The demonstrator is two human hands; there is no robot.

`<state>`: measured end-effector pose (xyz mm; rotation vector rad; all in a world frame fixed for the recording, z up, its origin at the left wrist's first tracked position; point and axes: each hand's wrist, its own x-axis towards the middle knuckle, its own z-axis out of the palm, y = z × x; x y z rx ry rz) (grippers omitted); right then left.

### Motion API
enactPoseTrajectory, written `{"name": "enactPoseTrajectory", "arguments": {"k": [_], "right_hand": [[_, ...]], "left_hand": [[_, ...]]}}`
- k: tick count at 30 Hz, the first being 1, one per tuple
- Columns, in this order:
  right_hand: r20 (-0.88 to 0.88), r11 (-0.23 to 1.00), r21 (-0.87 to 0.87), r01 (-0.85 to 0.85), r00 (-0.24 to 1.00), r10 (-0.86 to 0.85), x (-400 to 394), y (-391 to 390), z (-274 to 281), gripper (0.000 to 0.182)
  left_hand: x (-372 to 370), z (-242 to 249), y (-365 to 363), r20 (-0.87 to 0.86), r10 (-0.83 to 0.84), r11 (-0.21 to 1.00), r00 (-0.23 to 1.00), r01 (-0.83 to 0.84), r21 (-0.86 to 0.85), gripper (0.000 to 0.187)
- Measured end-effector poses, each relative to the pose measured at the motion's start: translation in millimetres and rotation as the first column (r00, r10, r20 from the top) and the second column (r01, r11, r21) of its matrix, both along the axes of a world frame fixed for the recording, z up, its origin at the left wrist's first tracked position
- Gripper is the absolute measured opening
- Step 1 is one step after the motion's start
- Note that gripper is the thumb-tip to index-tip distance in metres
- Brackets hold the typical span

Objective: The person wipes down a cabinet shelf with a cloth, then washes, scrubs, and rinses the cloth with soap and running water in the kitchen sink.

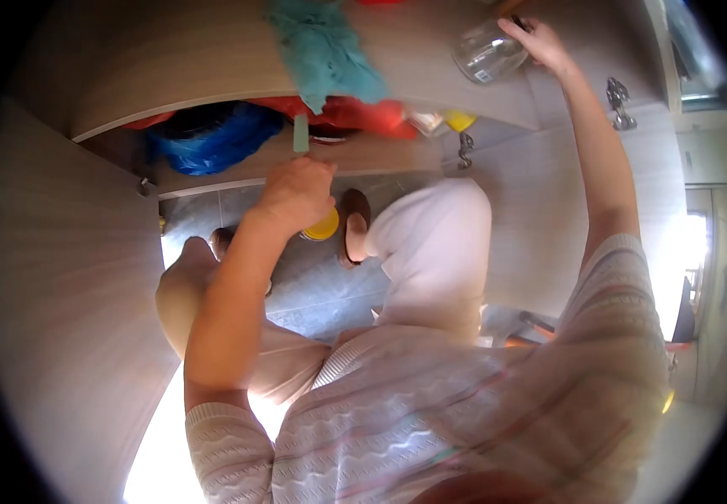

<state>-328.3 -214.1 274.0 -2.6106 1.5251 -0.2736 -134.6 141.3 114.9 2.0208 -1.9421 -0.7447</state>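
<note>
At the upper right, my right hand (540, 44) grips a clear glass jar (488, 55) near its top end; the jar is tilted, with a small label on it. My left hand (298, 191) is closed in front of the lower cabinet opening, its fingers curled. A yellow round lid (322, 225) shows right under those fingers, partly covered by the hand. Just beyond the knuckles stands a pale green strip (300, 134). Over the shelf edge above hangs a teal cloth (325, 55).
Inside the cabinet lie a blue plastic bag (216, 141) and a red bag (372, 116). An open cabinet door (52, 294) stands on the left, another door (573, 193) on the right, with metal hinges (620, 102). My knees and feet are below, over the grey floor (296, 273).
</note>
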Motion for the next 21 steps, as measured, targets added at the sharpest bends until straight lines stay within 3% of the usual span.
{"name": "enactPoseTrajectory", "arguments": {"k": [3, 6, 9, 10, 12, 16, 19, 21], "right_hand": [[0.223, 0.992, 0.129, -0.003, 0.974, -0.026, -39, 58, -1, 0.070], [0.244, 0.955, 0.289, -0.064, 0.970, -0.009, -62, 103, 5, 0.081], [0.241, 0.934, 0.337, -0.121, 0.970, 0.039, -95, 127, -12, 0.076], [0.284, 0.929, 0.352, -0.118, 0.959, 0.014, -105, 134, -22, 0.075], [0.369, 0.917, 0.382, -0.118, 0.929, -0.033, -121, 147, -55, 0.073], [0.256, 0.877, 0.478, 0.057, 0.946, -0.200, -145, 136, -128, 0.077], [0.074, 0.819, 0.525, 0.231, 0.946, -0.315, -143, 118, -187, 0.080], [0.197, 0.928, 0.352, 0.118, 0.960, -0.197, -163, 70, -282, 0.082]], "left_hand": [[-6, 0, -8, -0.051, -0.017, 0.998, 0.999, 0.014, -0.067, 0.046], [-7, 3, -13, -0.099, -0.046, 0.993, 0.994, 0.035, -0.111, 0.046], [-5, -5, -20, -0.063, -0.034, 0.978, 0.997, 0.021, -0.205, 0.045], [-7, -2, -20, -0.063, -0.019, 0.986, 0.998, 0.008, -0.168, 0.045], [-8, 10, -20, -0.056, 0.019, 0.996, 0.998, -0.024, -0.091, 0.045], [-9, 5, -18, -0.018, 0.008, 0.996, 1.000, -0.010, -0.093, 0.046], [-9, -1, -14, -0.012, 0.024, 0.995, 1.000, -0.025, -0.096, 0.046], [-9, 0, -13, 0.003, 0.032, 0.998, 0.999, -0.032, -0.046, 0.046]]}}
